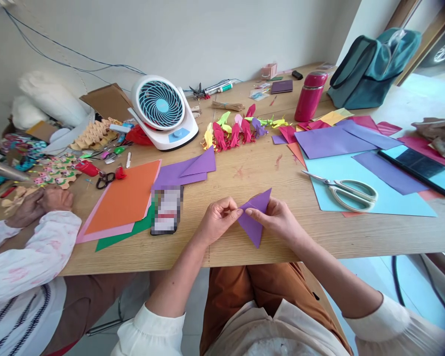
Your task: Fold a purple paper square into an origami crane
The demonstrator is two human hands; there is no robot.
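Note:
Between my two hands, just above the table's front edge, is a folded piece of purple paper [255, 228] with pointed corners up and down. My left hand [221, 217] pinches its left corner between thumb and fingertips. On the other side, my right hand [276, 217] grips the paper with the thumb on top and the fingers hidden behind. More purple sheets [178, 173] lie farther up to the left. Off to the right, a pair of scissors [352, 194] with pale handles rests on a light blue sheet [326, 198], blades slightly apart.
A white fan [161, 109], a pink bottle [310, 96] and folded colourful paper pieces [233, 133] stand toward the back. Left are an orange sheet [124, 198] and a phone [166, 210]. A co-worker's hands [42, 202] are at far left. A tablet [422, 168] and teal bag [371, 69] are right.

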